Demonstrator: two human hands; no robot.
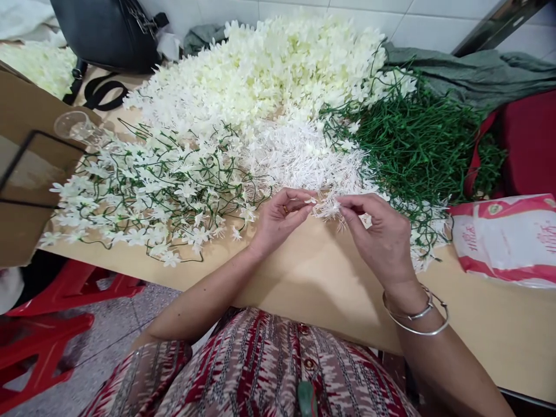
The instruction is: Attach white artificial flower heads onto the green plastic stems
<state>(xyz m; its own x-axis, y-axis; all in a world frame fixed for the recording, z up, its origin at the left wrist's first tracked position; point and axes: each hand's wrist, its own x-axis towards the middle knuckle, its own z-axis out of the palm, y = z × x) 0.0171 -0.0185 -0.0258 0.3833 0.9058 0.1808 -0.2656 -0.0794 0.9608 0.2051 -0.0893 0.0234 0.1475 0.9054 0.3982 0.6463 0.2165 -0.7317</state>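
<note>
My left hand is closed in a pinch over the table's front part, with a small white flower piece at its fingertips. Facing it, my right hand pinches at white stamen strands, though its fingertips partly hide what they grip. Just behind both hands spreads a heap of loose white stamens. To the left lie assembled artificial flowers with white petals and green stems. A tall pile of cream-white petals stands at the back. Bare green plastic stems are heaped at the right.
A cardboard box and a clear plastic cup are at the left, with a black bag behind. At the right are a red bag and a pink-and-white packet. Red stools stand below the table.
</note>
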